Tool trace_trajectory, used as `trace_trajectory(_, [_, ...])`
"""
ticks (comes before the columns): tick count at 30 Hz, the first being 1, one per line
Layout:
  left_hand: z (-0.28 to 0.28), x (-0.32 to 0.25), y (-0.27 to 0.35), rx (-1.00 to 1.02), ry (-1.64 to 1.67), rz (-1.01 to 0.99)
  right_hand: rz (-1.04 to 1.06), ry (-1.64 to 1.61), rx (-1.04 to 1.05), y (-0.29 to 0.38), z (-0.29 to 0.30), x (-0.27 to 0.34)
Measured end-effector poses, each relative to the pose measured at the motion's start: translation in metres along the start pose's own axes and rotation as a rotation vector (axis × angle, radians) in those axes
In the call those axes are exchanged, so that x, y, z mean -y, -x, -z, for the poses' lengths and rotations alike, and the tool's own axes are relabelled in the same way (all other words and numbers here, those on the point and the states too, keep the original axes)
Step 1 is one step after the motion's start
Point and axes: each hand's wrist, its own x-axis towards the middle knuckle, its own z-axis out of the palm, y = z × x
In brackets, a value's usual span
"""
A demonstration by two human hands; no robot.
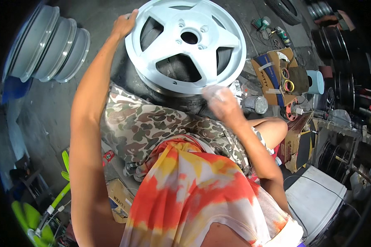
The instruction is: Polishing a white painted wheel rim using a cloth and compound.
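Note:
A five-spoke car wheel rim [188,49] with a whitish coating lies tilted in front of my knees, its face towards me. My left hand [125,24] grips its outer lip at the upper left. At the near lip, my right hand [221,100] is bent and blurred, with whitish dust on the fingers. Whether anything is held under those fingers cannot be seen. Dark material beneath the rim is mostly hidden. Just right of my right hand lies a metal can [256,104].
Silver wheel rims [40,46] stand stacked at left. To the right are a cardboard box [259,72] with tape rolls [288,85], corded power tools [261,23] and a tyre [284,10]. A lime-green fan [34,219] and a white-topped container [315,200] flank me.

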Motion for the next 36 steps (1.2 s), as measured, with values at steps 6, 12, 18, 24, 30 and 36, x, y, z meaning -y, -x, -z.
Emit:
trace_trajectory(6, [0.023, 0.007, 0.015, 0.302, 0.035, 0.140, -0.188, 0.291, 0.153, 0.000, 0.083, -0.135])
trace_trajectory(12, [0.040, -0.041, 0.052, 0.621, 0.140, 0.266, 0.007, 0.342, 0.506, -0.013, 0.091, -0.155])
trace_trajectory(18, [0.021, -0.070, 0.083, 0.495, 0.275, 0.412, 0.149, 0.578, 0.604, -0.049, 0.066, -0.170])
trace_trajectory(24, [0.013, -0.071, 0.063, 0.228, 0.013, 0.278, 0.044, 0.668, 0.581, -0.053, 0.064, -0.125])
trace_trajectory(30, [0.027, -0.052, -0.007, 0.103, -0.283, -0.004, -0.262, 0.393, 0.400, -0.041, 0.015, -0.016])
trace_trajectory(36, [0.018, -0.027, -0.022, -0.002, -0.284, -0.071, -0.114, 0.251, 0.243, -0.029, 0.008, -0.012])
